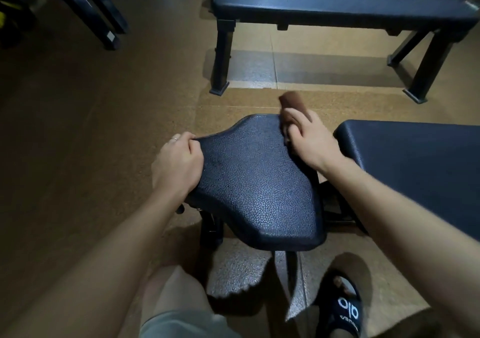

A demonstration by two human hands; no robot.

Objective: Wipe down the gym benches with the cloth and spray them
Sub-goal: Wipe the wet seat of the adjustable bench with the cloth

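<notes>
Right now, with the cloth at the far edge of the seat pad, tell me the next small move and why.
Probably draw the brown cloth back toward you across the seat pad. The right hand holds the cloth at the pad's far right edge, so most of the textured top lies nearer to you. The left hand grips the pad's left edge, seemingly steadying it for that stroke.

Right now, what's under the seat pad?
Under the seat pad a black metal frame shows, with speckled floor beneath. The left hand grips the pad's edge. The mount under the pad's middle is hidden.
</notes>
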